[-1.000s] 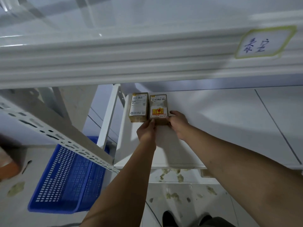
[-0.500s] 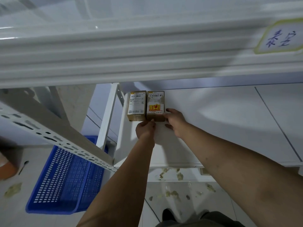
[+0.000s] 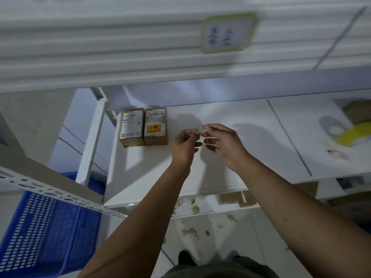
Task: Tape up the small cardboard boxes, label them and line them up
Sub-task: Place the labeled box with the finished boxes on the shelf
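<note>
Head view: looking down at a rack, motion-blurred.
White shelf board (image 3: 220, 177): a flat, pale board; all places below are told from it.
Left small brown cardboard box (image 3: 131, 127): stands at the board's far-left corner, with a white printed label on its top face.
Right small brown cardboard box (image 3: 158, 137): also on the board, touching the left box's right side, their fronts in one line. It bears a white label and an orange-and-yellow sticker (image 3: 154, 128).
Left hand (image 3: 185, 145): above the middle of the board, just right of the boxes and clear of them. Its fingers are curled and its thumb and forefinger are drawn together.
Right hand (image 3: 224, 145): above the board beside the left hand, thumb tip and forefinger tip closed towards the left hand's fingertips, the other fingers loosely spread.
Grip: I cannot tell whether either hand pinches anything, since the spot is too small and blurred.
Yellow roll of tape (image 3: 353, 135): lies at the board's far-right end, well apart from the boxes.
Green-edged white paper label (image 3: 227, 33): sits on the white rail above the board; its handwriting is unreadable.
Blue perforated plastic basket (image 3: 40, 233): on the floor, below and left of the board.
Pale scraps (image 3: 188, 230): scattered on the floor under the board's front edge.
</note>
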